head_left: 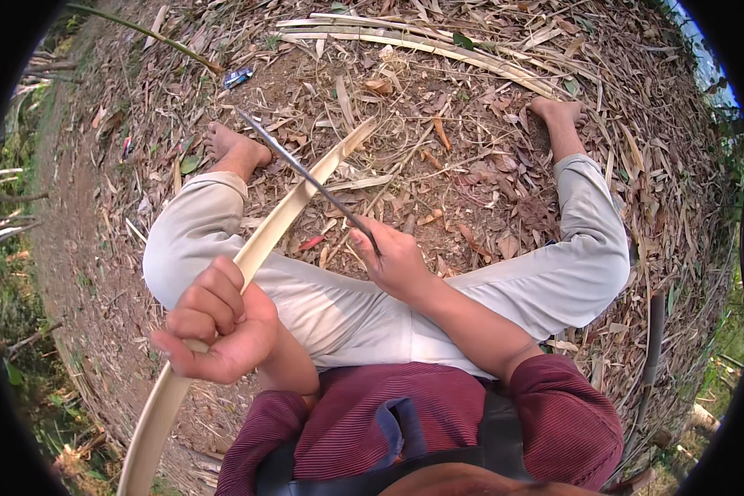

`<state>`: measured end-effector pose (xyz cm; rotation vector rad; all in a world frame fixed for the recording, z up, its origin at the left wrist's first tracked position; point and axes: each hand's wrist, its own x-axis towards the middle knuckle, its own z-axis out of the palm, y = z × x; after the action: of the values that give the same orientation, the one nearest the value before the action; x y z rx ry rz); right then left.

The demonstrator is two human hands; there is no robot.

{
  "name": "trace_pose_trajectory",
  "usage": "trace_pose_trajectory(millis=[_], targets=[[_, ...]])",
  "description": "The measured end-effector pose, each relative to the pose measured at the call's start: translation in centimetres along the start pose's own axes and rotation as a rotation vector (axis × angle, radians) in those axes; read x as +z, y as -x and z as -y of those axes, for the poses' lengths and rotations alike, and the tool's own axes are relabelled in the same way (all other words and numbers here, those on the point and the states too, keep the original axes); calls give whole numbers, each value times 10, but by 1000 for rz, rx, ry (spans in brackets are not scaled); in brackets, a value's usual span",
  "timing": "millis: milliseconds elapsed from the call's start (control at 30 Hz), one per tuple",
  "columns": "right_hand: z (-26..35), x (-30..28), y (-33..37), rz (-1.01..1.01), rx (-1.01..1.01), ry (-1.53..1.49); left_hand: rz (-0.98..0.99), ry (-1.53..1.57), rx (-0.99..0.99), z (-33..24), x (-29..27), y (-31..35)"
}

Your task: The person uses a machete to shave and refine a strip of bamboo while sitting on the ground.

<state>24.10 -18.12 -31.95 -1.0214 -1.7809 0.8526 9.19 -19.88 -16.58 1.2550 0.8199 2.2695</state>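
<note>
My left hand is closed round a long, pale split bamboo strip. The strip slants from the lower left, through the fist, up to a tip above my lap. In my right hand is a knife with a long dark blade, gripped near my thighs; its handle is mostly hidden by the fingers. The blade points to the upper left and crosses the strip short of its far end, appearing to touch it there.
Several split bamboo strips lie on the leaf-strewn ground ahead. A small blue packet lies beyond my left foot, by a thin green stem. A red scrap rests between my legs. At the right stands or lies a dark pole.
</note>
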Motion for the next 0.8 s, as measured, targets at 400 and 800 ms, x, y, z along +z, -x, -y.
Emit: trace_pose_trajectory(millis=[400,800], targets=[[-49,-19,-20,238,266,130,99,-137,185,-4,10,50],[-45,-14,-9,182,-49,77,-147,-190,94,12,11,52]])
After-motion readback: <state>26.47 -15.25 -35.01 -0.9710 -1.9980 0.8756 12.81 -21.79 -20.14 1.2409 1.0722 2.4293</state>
